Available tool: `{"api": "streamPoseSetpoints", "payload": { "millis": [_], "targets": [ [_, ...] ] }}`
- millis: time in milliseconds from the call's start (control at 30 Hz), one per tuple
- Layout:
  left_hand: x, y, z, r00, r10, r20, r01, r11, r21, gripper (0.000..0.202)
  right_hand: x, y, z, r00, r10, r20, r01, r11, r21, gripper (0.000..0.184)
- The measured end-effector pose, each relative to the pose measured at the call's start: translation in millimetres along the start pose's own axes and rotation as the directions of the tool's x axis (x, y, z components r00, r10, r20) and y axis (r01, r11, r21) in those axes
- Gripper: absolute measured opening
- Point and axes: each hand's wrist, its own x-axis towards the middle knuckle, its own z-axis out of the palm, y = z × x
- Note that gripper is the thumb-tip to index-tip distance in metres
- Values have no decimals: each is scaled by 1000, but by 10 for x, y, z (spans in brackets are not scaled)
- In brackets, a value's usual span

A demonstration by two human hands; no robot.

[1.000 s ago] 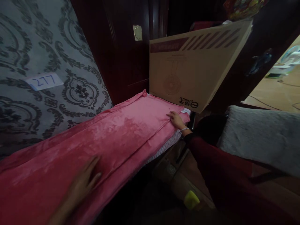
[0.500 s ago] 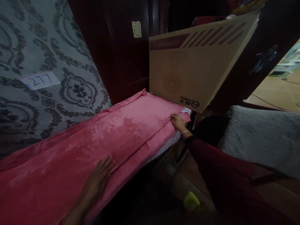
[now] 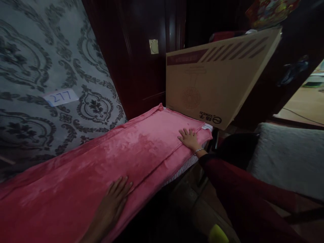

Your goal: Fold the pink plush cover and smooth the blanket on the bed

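Observation:
A pink plush blanket [image 3: 121,152] lies spread along a narrow bed, with a folded seam running lengthwise near the front edge. My left hand [image 3: 115,200] rests flat on it near the front edge, fingers stretched out. My right hand [image 3: 188,138], with a bracelet on the wrist and a dark red sleeve behind it, lies flat with fingers spread on the blanket's far corner, just below a cardboard box [image 3: 215,77].
The large cardboard box leans at the bed's far end against dark wooden doors [image 3: 144,57]. A patterned grey mattress [image 3: 50,77] with a label reading 277 stands along the left. A grey cushion [image 3: 288,158] sits at right. A yellow-green object [image 3: 218,234] lies on the floor below.
My left hand slid forward along the blanket toward the seam. My right hand opened flat on the far corner and shifted slightly inward.

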Motion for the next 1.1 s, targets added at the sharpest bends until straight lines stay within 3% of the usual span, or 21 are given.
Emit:
{"api": "streamPoseSetpoints", "payload": {
  "millis": [267, 533, 700, 800, 967, 1100],
  "targets": [
    [-24, -81, 139, 994, 61, -93, -51, 993, 111, 59, 99, 69, -193, 998, 64, -10, -64, 998, 28, 54],
    [26, -62, 4, 994, 67, -92, -60, 995, 78, 70, 242, 422, -268, 982, 185, 48, -186, 983, 13, 57],
    [71, -36, -27, 986, 103, -130, -90, 990, 107, 68, 340, 453, -289, 974, 221, -51, -223, 974, -46, 63],
    [57, -20, -4, 986, 89, -139, -73, 991, 114, 63, 372, 561, -224, 968, 250, 37, -249, 968, -22, 65],
    [20, 36, -11, 994, 26, -102, -21, 999, 49, 57, 376, 793, -83, 962, 252, 107, -252, 968, -11, 63],
    [22, 61, -42, 999, -15, -40, 15, 1000, -17, 55, 415, 752, -187, 964, 243, 107, -248, 968, 40, 61]
  ]
}}
